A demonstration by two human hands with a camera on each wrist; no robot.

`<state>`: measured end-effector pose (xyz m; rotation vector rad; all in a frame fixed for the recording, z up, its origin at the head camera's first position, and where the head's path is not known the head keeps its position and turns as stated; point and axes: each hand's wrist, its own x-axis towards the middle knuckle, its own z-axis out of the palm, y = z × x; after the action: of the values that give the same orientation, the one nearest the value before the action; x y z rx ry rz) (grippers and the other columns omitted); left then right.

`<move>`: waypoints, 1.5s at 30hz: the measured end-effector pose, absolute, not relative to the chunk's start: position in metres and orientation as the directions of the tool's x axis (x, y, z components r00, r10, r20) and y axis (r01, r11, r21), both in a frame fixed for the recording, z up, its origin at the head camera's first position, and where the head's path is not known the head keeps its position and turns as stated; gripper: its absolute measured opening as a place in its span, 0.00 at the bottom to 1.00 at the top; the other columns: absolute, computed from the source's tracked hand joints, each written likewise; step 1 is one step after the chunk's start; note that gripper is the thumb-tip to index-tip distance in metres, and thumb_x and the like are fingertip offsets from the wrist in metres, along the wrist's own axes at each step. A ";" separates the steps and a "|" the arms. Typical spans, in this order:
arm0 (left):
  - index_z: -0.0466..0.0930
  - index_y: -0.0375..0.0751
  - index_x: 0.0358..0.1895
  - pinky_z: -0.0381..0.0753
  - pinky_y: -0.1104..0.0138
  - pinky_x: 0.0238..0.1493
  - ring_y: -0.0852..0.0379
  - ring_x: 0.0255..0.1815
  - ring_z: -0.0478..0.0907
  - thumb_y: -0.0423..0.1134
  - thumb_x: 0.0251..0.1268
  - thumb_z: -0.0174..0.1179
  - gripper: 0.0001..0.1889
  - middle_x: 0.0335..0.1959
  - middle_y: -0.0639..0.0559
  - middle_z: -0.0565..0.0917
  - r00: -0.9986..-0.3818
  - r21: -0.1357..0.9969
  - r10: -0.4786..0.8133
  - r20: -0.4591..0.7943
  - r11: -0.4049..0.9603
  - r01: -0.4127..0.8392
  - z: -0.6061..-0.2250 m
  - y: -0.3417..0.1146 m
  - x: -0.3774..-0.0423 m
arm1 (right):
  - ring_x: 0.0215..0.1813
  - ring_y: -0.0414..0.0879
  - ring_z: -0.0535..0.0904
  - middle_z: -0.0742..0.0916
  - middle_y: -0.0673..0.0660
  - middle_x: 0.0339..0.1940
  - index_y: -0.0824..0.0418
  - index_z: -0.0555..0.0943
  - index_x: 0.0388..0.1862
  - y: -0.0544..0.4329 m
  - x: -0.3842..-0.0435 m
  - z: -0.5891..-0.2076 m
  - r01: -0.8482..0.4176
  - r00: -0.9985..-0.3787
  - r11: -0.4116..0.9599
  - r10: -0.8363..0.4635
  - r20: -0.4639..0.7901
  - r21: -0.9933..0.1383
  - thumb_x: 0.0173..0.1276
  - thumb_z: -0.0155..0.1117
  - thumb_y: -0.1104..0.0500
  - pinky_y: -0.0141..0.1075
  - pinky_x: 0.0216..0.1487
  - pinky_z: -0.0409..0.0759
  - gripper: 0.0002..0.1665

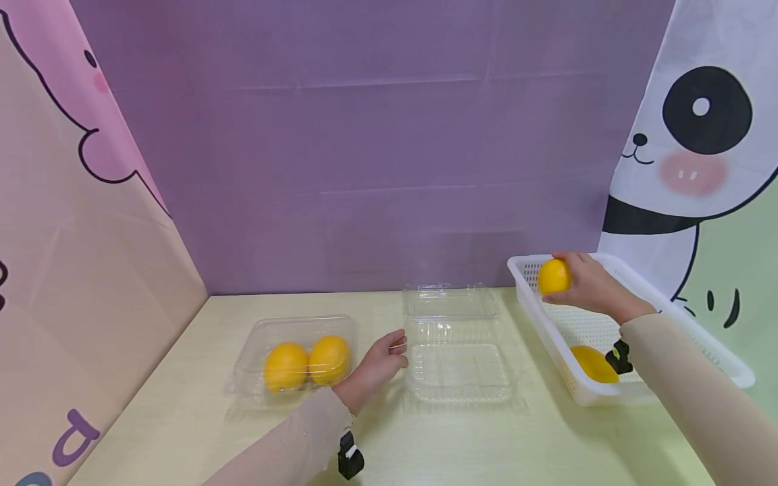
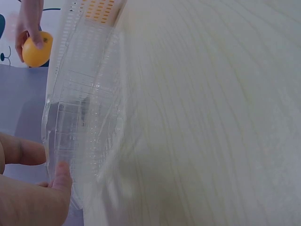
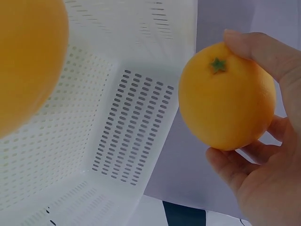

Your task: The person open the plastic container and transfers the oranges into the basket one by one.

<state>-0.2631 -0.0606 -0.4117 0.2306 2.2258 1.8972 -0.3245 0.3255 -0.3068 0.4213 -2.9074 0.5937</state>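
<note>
My right hand [image 1: 583,287] holds an orange [image 1: 554,277] above the far end of a white perforated basket [image 1: 547,344]. In the right wrist view, thumb and fingers curl round the orange [image 3: 228,96], its green star-shaped stem mark showing. Another orange [image 1: 594,364] lies in the basket's near end. My left hand [image 1: 377,368] is at the left edge of a clear plastic clamshell container [image 1: 458,391], its lid laid back. Thumb and fingers pinch that container's rim [image 2: 45,125] in the left wrist view. Nothing shows inside the container.
A second clear clamshell [image 1: 261,337] to the left, with its lid down, contains two oranges [image 1: 286,368]. Everything stands on a pale wood-grain table [image 1: 444,445]. A purple backdrop [image 1: 365,169] rises behind, with printed cartoon panels on both sides.
</note>
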 end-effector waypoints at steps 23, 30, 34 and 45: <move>0.55 0.25 0.75 0.67 0.47 0.69 0.36 0.72 0.63 0.24 0.65 0.52 0.34 0.73 0.32 0.64 -0.965 0.982 0.252 -0.065 0.188 -0.017 -0.413 -0.060 -0.265 | 0.51 0.69 0.69 0.71 0.78 0.56 0.78 0.59 0.71 0.330 -0.327 -0.314 -0.255 -0.964 0.904 -0.210 0.161 -0.343 0.58 0.77 0.50 0.62 0.53 0.76 0.55; 0.55 0.25 0.75 0.67 0.47 0.70 0.35 0.72 0.63 0.24 0.65 0.52 0.34 0.73 0.31 0.64 -0.966 0.983 0.252 -0.065 0.185 -0.018 -0.414 -0.059 -0.266 | 0.54 0.69 0.68 0.72 0.79 0.57 0.80 0.59 0.70 0.331 -0.329 -0.317 -0.257 -0.964 0.899 -0.216 0.152 -0.354 0.60 0.75 0.48 0.64 0.56 0.74 0.54; 0.56 0.27 0.75 0.68 0.47 0.69 0.37 0.72 0.64 0.25 0.65 0.53 0.34 0.73 0.33 0.65 -0.968 0.980 0.238 -0.083 0.198 -0.035 -0.414 -0.058 -0.266 | 0.57 0.71 0.66 0.70 0.80 0.61 0.80 0.58 0.71 0.334 -0.331 -0.318 -0.254 -0.966 0.897 -0.220 0.133 -0.361 0.63 0.73 0.45 0.69 0.61 0.68 0.55; 0.55 0.27 0.76 0.67 0.47 0.70 0.36 0.72 0.63 0.25 0.66 0.52 0.34 0.73 0.32 0.64 -0.968 0.983 0.240 -0.074 0.183 -0.030 -0.415 -0.059 -0.266 | 0.58 0.71 0.67 0.72 0.80 0.61 0.80 0.60 0.71 0.335 -0.329 -0.318 -0.305 -0.951 0.887 -0.264 0.159 -0.346 0.68 0.67 0.47 0.69 0.61 0.67 0.49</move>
<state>-0.2664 -0.0588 -0.4151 0.2037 2.2440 1.8709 -0.3289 0.3350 -0.3184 0.4457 -2.9467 0.5664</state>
